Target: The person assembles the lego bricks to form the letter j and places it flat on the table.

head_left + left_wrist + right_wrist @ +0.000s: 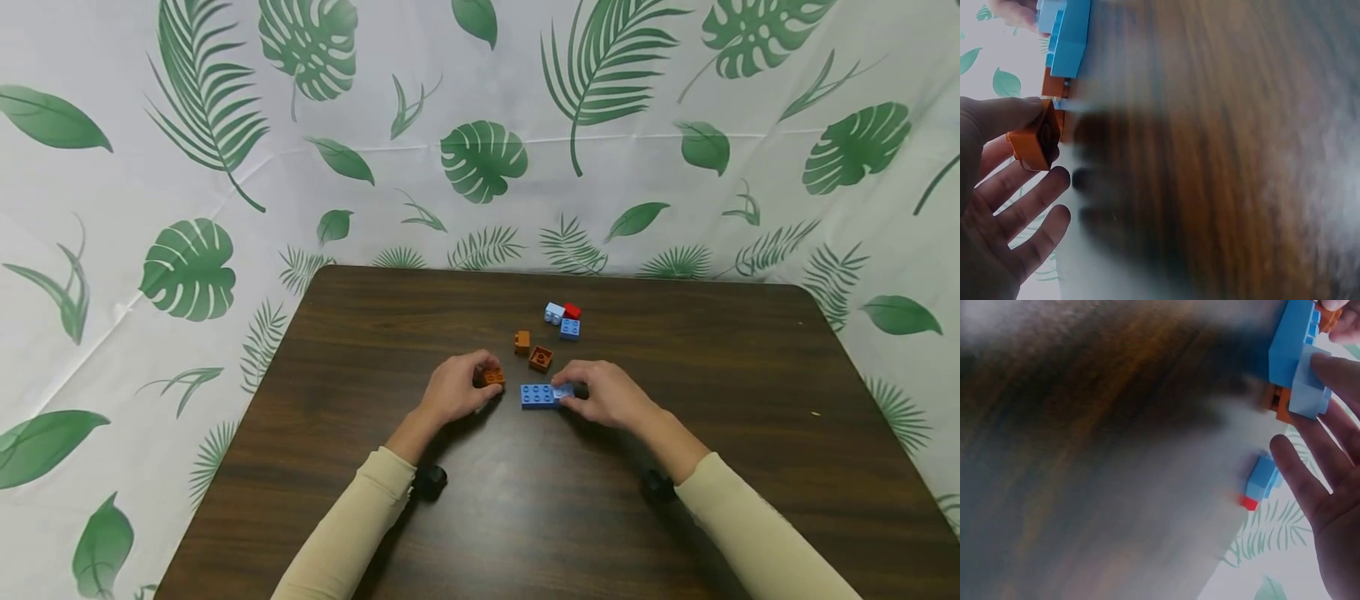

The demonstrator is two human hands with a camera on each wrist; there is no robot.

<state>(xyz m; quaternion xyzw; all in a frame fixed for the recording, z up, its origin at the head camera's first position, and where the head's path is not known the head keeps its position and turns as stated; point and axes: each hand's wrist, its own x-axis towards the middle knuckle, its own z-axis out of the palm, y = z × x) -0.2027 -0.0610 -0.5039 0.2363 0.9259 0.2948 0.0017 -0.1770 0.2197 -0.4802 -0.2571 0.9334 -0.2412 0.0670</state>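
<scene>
I log: left hand [453,390] pinches orange brick [492,377] | right hand [611,396] pinches pale brick [564,390] on blue plate [537,396] right of orange brick

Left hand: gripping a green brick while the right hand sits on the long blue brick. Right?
Not quite. The brick in the left hand is orange, not green; the left wrist view shows it pinched between thumb and fingers, and the head view agrees. The rest holds: the right hand is on the long blue brick.
</scene>
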